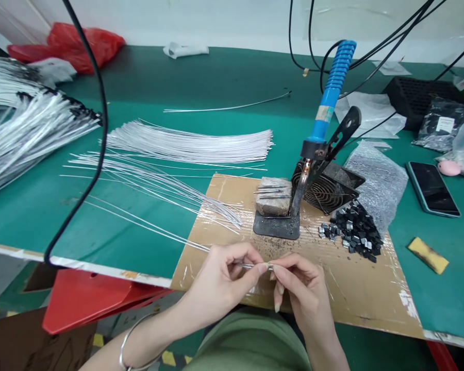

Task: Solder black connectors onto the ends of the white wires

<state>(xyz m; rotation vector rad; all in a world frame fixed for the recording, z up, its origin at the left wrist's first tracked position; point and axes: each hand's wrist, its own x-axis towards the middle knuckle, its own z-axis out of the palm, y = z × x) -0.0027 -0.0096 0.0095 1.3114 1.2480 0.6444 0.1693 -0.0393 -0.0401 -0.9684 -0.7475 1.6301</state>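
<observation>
Left-edge bundle (31, 134) cropped, held wire (248, 266) part-hidden

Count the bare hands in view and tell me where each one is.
2: the left hand, pinching a thin silvery rod over the cardboard sheet, and the right hand beside it, fingertips at the rod's right end.

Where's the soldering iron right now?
In the head view, the soldering iron leans handle-up in its stand, right of centre, just right of the grey block and beyond the right hand.
</observation>
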